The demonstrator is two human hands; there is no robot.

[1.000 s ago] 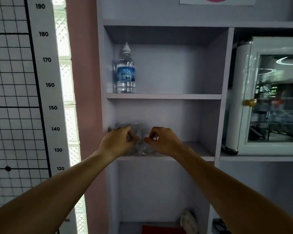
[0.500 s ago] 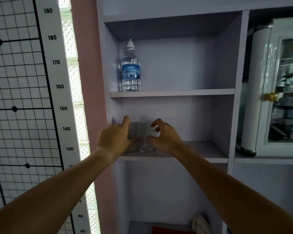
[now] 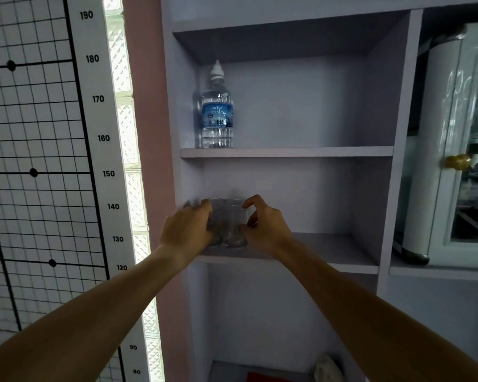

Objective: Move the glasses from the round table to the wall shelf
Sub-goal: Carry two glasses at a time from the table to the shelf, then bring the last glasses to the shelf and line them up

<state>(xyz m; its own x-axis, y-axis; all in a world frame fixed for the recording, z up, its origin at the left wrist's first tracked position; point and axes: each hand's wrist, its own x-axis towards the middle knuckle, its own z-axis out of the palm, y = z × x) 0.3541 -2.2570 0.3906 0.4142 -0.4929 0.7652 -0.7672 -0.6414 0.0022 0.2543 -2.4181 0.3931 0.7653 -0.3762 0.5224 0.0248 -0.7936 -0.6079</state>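
Note:
Two clear drinking glasses stand side by side at the left end of the pale lilac wall shelf [image 3: 340,257]. My left hand [image 3: 186,230] wraps around the left glass [image 3: 215,216], which it mostly hides. The right glass [image 3: 234,227] rests upright on the shelf board, and my right hand [image 3: 265,226] curls around its right side, thumb and fingers touching it. Both glasses are close together, nearly touching. The round table is out of view.
A water bottle [image 3: 217,111] stands on the shelf above. A white glass-door cabinet [image 3: 458,150] with a gold knob sits to the right. On the left wall hangs a height chart [image 3: 100,139] beside a wire grid. A cloth [image 3: 327,368] lies on the lower shelf.
The view has shifted left and closer to the shelf. Both hands stay on the glasses, which now sit slightly nearer the shelf's left wall.

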